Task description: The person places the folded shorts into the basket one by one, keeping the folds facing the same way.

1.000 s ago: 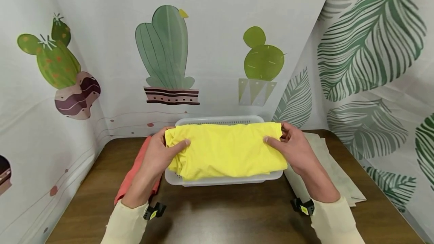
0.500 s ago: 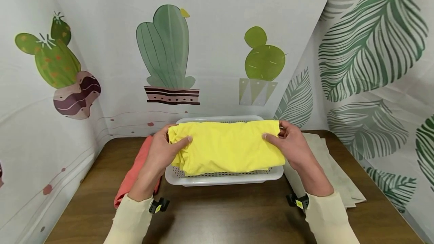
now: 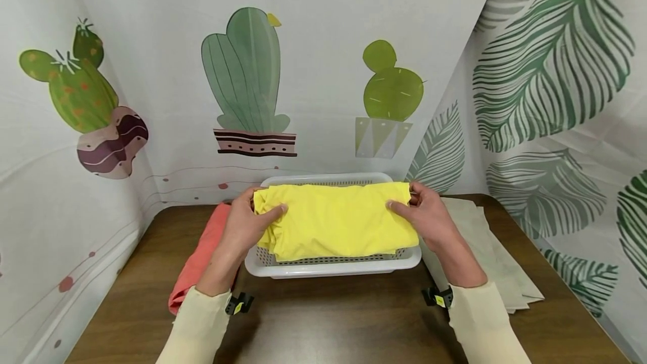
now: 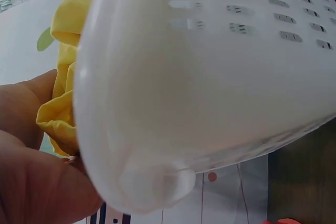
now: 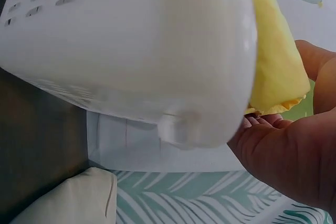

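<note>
A folded yellow cloth (image 3: 336,221) spans between both hands at the top of a white perforated basket (image 3: 331,270) in the head view. My left hand (image 3: 247,221) pinches its left end, thumb on top and fingers tucked beneath. At the opposite end my right hand (image 3: 427,215) grips it the same way. In the left wrist view the basket's wall (image 4: 210,87) fills the middle, with crumpled yellow folds (image 4: 65,98) above its rim. The right wrist view has the smoother cloth end (image 5: 278,61) over the rim, with fingers under it. The basket's inside is mostly hidden.
On the brown table (image 3: 323,319), a folded red cloth (image 3: 199,254) lies left of the basket, partly behind the left forearm. Pale grey-green folded cloth (image 3: 487,254) lies to the right. A printed curtain (image 3: 323,72) hangs close behind the basket.
The right hand has shifted left, and the cloth's span has narrowed a little. The cloth rose slightly, then its far edge dropped back. More of the basket's front inner wall shows than a second ago.
</note>
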`<state>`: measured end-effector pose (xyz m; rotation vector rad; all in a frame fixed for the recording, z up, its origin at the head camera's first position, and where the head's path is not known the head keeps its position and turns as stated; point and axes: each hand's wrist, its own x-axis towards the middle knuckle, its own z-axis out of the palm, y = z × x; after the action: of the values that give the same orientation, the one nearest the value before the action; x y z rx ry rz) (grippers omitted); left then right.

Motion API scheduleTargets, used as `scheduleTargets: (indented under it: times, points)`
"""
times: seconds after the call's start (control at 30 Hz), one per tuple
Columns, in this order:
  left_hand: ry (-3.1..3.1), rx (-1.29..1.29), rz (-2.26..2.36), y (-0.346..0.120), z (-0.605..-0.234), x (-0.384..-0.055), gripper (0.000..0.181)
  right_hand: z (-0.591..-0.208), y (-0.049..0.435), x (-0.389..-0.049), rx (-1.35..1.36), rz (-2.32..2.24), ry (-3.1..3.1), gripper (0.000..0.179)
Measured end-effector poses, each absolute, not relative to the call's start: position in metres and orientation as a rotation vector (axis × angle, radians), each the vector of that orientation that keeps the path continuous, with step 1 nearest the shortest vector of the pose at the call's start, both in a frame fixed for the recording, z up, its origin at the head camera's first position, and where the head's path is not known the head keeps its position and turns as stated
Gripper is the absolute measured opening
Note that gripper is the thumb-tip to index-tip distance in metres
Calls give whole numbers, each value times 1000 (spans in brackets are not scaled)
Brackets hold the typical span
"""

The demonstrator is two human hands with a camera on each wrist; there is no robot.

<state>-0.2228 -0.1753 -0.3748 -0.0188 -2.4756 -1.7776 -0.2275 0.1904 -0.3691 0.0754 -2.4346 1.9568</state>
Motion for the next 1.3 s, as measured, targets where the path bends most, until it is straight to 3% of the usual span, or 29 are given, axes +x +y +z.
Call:
scheduleTargets:
  times: [1.3]
  points:
    - [-2617,-24,-1454,-170,-389,-228,60,-387,183,-236,81,1550,-2648,38]
